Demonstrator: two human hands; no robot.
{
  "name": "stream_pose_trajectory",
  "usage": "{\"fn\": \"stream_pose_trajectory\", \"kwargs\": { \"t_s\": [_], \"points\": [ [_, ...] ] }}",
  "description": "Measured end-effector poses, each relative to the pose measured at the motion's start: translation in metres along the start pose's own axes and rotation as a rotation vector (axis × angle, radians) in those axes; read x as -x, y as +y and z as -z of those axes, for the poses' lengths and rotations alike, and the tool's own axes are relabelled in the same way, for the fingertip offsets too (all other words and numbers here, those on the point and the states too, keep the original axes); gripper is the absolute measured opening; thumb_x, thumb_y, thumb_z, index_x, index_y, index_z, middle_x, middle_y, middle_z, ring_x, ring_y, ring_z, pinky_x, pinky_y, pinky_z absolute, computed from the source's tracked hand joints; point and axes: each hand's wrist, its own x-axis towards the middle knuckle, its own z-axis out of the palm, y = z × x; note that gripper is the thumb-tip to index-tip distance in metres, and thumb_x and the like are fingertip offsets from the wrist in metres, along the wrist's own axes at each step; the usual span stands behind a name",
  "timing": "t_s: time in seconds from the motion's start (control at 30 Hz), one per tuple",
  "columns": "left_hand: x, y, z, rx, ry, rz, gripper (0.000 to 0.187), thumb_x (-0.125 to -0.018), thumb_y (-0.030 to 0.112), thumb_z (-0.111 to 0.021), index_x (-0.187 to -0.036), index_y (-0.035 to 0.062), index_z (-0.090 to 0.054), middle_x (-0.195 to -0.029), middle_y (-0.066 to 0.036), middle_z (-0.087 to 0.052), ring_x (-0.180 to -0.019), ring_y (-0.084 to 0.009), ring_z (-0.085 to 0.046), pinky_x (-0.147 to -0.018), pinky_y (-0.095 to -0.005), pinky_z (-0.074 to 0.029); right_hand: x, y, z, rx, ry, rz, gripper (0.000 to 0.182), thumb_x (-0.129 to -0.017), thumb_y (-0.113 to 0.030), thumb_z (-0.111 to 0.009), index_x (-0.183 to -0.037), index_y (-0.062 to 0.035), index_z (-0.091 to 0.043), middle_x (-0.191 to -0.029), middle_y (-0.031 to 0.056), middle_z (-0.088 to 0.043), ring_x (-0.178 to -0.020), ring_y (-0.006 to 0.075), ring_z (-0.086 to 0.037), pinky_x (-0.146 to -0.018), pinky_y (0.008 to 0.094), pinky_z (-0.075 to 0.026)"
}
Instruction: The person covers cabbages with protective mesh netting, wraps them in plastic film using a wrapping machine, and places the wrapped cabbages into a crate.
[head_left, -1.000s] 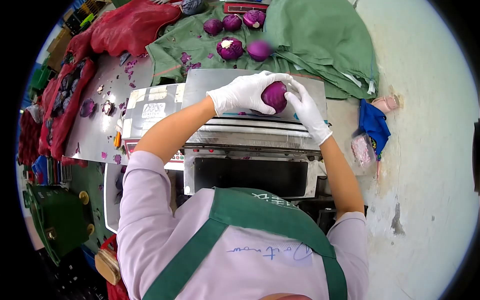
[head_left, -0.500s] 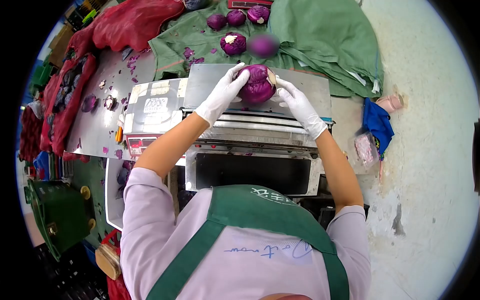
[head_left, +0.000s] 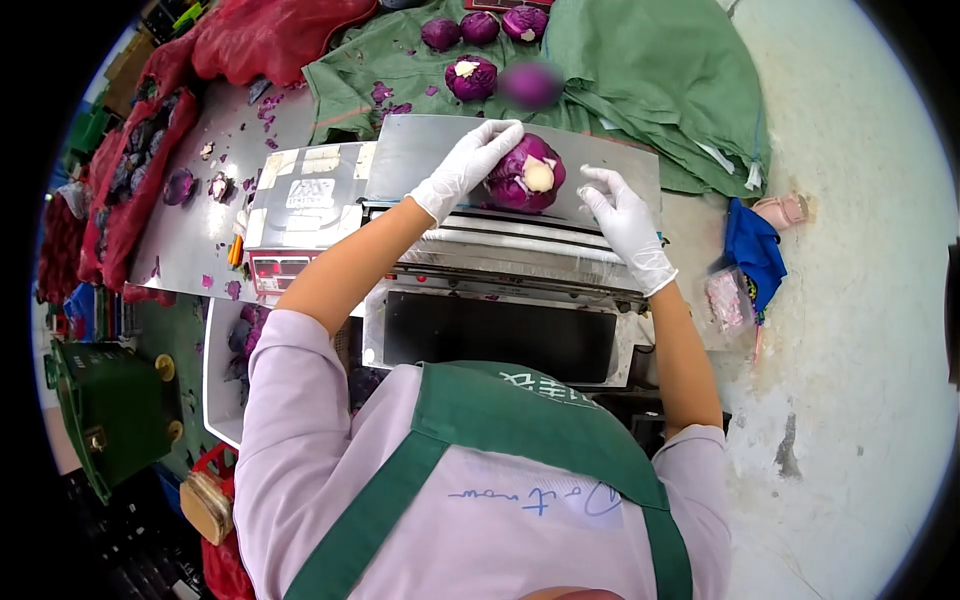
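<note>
A red cabbage (head_left: 512,178) rests on the sloping metal plate (head_left: 410,150) of a machine, its pale cut stem facing me and to the right. My left hand (head_left: 474,165), in a white glove, grips the cabbage from its upper left, the fingers pressed over its top. To the right of the cabbage, apart from it, my gloved right hand (head_left: 622,222) is open, fingers partly curled and holding nothing. White rollers (head_left: 520,235) run across the machine just below the cabbage.
Several more red cabbages (head_left: 471,78) lie on green cloth (head_left: 650,80) behind the plate. Red mesh sacks (head_left: 265,45) and leaf scraps are on the left. A white bin (head_left: 222,385) stands lower left. A blue cloth (head_left: 752,245) and small bag (head_left: 730,298) lie at right.
The cabbage has turned, bringing its cut stem round toward me. My right hand has come off it, moving right and down. My left hand has shifted right over its top.
</note>
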Motion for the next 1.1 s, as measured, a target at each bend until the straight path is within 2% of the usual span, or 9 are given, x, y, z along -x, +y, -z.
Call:
{"fn": "stream_pose_trajectory", "kwargs": {
  "t_s": [0.17,0.27,0.47,0.53,0.63,0.73,0.77,0.87,1.1],
  "points": [
    [0.033,0.034,-0.007,0.072,0.001,0.321,0.060,-0.095,0.053,-0.052,-0.132,0.0052,-0.048,-0.118,-0.006,-0.059,-0.105,-0.0159,-0.058,-0.092,-0.0305,-0.047,-0.005,-0.008,-0.011,0.050,-0.151,0.070,0.065,-0.092,-0.033,-0.059,-0.147,-0.0092,-0.034,-0.131,0.0200,-0.055,-0.102,0.0244,-0.062,-0.093,0.0345,-0.046],
    [0.032,-0.001,0.004,-0.092,-0.046,0.137,0.061,-0.095,0.053,-0.050,-0.131,0.0036,-0.048,-0.117,-0.009,-0.060,-0.101,-0.0157,-0.060,-0.090,-0.0307,-0.049,-0.014,0.001,-0.013,0.083,-0.137,0.081,0.065,-0.092,-0.034,-0.059,-0.147,-0.0072,-0.034,-0.133,0.0206,-0.053,-0.107,0.0252,-0.060,-0.096,0.0341,-0.045],
    [0.042,-0.008,0.043,-0.616,0.121,-0.167,0.026,-0.091,0.026,-0.063,-0.106,0.0060,-0.065,-0.092,-0.010,-0.070,-0.086,-0.0212,-0.066,-0.077,-0.0324,-0.050,-0.005,-0.018,-0.003,0.145,-0.161,0.111,0.075,-0.088,-0.035,-0.065,-0.149,-0.0115,-0.029,-0.143,0.0208,-0.042,-0.126,0.0305,-0.048,-0.107,0.0389,-0.037],
    [0.049,0.010,0.047,-1.023,-0.146,-0.163,0.017,-0.089,0.016,-0.064,-0.102,0.0040,-0.066,-0.089,-0.010,-0.069,-0.083,-0.0164,-0.064,-0.077,-0.0308,-0.050,-0.011,-0.024,-0.002,0.203,-0.141,0.188,0.080,-0.085,-0.034,-0.068,-0.150,-0.0132,-0.027,-0.147,0.0215,-0.036,-0.132,0.0320,-0.042,-0.110,0.0405,-0.034],
    [0.037,0.012,0.051,-0.969,-0.259,-0.043,0.022,-0.083,0.017,-0.069,-0.101,0.0045,-0.067,-0.088,-0.013,-0.069,-0.082,-0.0250,-0.065,-0.076,-0.0339,-0.050,-0.027,-0.034,-0.014,0.310,-0.252,0.444,0.099,-0.071,-0.029,-0.080,-0.152,-0.0196,-0.024,-0.150,0.0266,-0.027,-0.142,0.0371,-0.024,-0.114,0.0411,-0.027],
    [0.036,0.005,0.044,-1.020,-0.316,-0.047,0.036,-0.075,0.028,-0.075,-0.101,0.0041,-0.068,-0.085,-0.014,-0.069,-0.082,-0.0296,-0.066,-0.078,-0.0364,-0.051,-0.031,-0.041,-0.030,0.272,-0.327,0.365,0.099,-0.067,-0.027,-0.082,-0.150,-0.0203,-0.028,-0.149,0.0260,-0.028,-0.140,0.0370,-0.029,-0.113,0.0409,-0.030],
    [0.035,0.001,0.038,-1.147,-0.274,-0.065,0.039,-0.073,0.032,-0.075,-0.101,0.0046,-0.069,-0.085,-0.014,-0.070,-0.083,-0.0308,-0.066,-0.079,-0.0368,-0.051,-0.029,-0.044,-0.030,0.318,-0.324,0.351,0.096,-0.068,-0.016,-0.080,-0.149,-0.0145,-0.028,-0.148,0.0145,-0.036,-0.139,0.0295,-0.031,-0.115,0.0380,-0.028],
    [0.032,-0.004,0.034,-0.956,-0.311,0.019,0.037,-0.073,0.034,-0.075,-0.100,0.0078,-0.069,-0.087,-0.013,-0.070,-0.086,-0.0328,-0.065,-0.079,-0.0377,-0.051,-0.028,-0.032,-0.026,0.140,-0.252,0.240,0.094,-0.066,-0.025,-0.083,-0.146,-0.0149,-0.035,-0.144,0.0213,-0.037,-0.136,0.0331,-0.037,-0.111,0.0390,-0.033],
    [0.038,0.004,0.012,-1.301,-0.340,0.041,0.017,-0.075,0.024,-0.068,-0.089,0.0150,-0.069,-0.086,-0.008,-0.070,-0.086,-0.0307,-0.067,-0.075,-0.0410,-0.052,-0.017,0.002,-0.028,-0.169,-0.134,0.104,0.093,-0.074,-0.028,-0.083,-0.145,-0.0027,-0.028,-0.141,0.0167,-0.040,-0.130,0.0239,-0.042,-0.110,0.0352,-0.035]
  ]
}}
